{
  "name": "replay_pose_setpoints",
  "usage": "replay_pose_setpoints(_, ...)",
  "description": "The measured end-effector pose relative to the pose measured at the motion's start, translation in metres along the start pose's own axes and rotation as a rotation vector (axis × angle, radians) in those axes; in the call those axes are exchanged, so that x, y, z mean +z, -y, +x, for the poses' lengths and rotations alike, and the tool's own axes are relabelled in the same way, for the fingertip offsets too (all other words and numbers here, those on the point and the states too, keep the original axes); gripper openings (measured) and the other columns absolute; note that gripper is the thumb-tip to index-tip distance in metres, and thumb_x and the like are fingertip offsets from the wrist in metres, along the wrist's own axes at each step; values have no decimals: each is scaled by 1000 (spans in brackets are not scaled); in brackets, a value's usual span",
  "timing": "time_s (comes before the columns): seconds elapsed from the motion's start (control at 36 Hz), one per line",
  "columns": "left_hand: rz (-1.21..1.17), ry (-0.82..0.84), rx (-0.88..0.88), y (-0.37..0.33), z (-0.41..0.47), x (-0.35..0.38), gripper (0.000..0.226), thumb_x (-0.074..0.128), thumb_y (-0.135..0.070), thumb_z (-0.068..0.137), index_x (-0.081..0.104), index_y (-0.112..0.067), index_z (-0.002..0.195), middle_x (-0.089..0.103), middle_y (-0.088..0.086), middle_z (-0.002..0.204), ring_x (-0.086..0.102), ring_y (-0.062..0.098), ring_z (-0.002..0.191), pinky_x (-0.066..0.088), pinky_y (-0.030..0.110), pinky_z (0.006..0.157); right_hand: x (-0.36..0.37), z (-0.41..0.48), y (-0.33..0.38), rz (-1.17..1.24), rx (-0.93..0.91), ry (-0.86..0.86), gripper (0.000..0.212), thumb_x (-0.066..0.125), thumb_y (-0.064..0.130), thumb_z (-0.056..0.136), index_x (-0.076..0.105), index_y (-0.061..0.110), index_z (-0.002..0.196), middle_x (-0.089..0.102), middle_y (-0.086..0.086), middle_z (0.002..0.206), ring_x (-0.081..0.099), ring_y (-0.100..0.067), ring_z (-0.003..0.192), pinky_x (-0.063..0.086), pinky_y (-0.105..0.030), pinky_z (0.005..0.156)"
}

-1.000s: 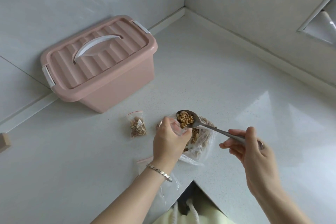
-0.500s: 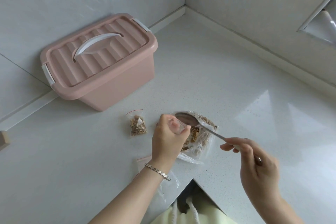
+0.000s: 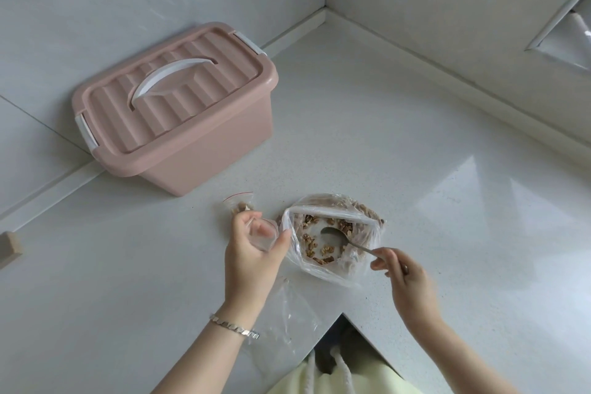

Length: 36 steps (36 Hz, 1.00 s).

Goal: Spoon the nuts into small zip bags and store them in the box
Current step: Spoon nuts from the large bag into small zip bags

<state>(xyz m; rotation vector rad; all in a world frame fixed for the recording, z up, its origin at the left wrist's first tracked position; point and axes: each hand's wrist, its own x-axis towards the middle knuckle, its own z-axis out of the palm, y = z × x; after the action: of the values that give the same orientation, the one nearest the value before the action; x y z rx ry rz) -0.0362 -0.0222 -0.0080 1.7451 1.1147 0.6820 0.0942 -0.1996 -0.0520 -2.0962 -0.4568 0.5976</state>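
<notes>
- We judge the step in hand to be scooping: the spoon [image 3: 351, 244] has its bowl down among the nuts [image 3: 323, 249] inside the big open bag [image 3: 332, 208], which sits on the surface [image 3: 415, 169] near its front edge.
- The next move calls for a loaded spoon lifted level and carried the short way left to the small zip bag [image 3: 263, 235], whose mouth must be kept spread and upright.
- The left hand [image 3: 252, 259] has its fingers and thumb curled round that small bag, holding it just beside the big bag's rim; we cannot tell how much is in it.
- The right hand [image 3: 407, 280] pinches the spoon's handle near its end, fingers closed on it.
- One filled bag [image 3: 240, 205] lies just behind the left hand, and spare empty bags [image 3: 287, 313] lie by the left forearm.
- The pink box [image 3: 204, 150] stands well apart by the wall with its lid on, so storing is not yet begun.
</notes>
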Motion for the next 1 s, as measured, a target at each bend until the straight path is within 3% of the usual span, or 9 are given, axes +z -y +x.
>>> replay_pose_setpoints(0.17,6,45,-25,6,-7,0,47,77,-15,71,49,-26,107,58,-7,78,55,-3,80,34,-3,71,22,-10,0,237,153,69,27,43,17,95,65,27,84,71,2,74,67,-10,71,49,-23,64)
replay_pose_setpoints(0.28,31,65,-10,2,-11,1,42,77,-15,71,47,-36,93,58,-10,77,54,-5,79,34,-3,68,30,-12,-1,359,304,90,31,39,23,97,67,13,88,72,-2,72,69,-17,69,50,-23,62)
replay_pose_setpoints(0.47,15,97,-27,-4,-10,0,36,77,-16,72,48,-33,86,58,-10,77,52,-11,82,36,-1,71,18,-3,-2,658,638,102,38,35,32,99,62,5,92,68,-10,68,65,-23,68,48,-28,65)
replay_pose_setpoints(0.81,86,176,56,-17,-5,23,33,78,-18,71,52,-24,91,60,-12,76,57,-4,83,36,-1,75,-36,3,20,608,422,-39,41,35,34,98,65,7,89,70,-8,67,67,-16,62,47,-29,65)
replay_pose_setpoints(0.92,158,241,42,-15,-1,37,33,76,-23,72,54,-19,96,62,-7,87,57,6,87,40,7,73,-49,1,41,617,316,-64,44,34,36,97,66,9,85,69,-9,65,66,-15,60,46,-30,66)
replay_pose_setpoints(1.0,188,263,44,-13,-1,44,34,76,-26,73,54,-18,97,61,-7,91,56,7,88,39,4,69,-55,-1,58,610,246,-91,46,33,36,98,66,8,81,68,-8,60,64,-16,55,47,-28,62)
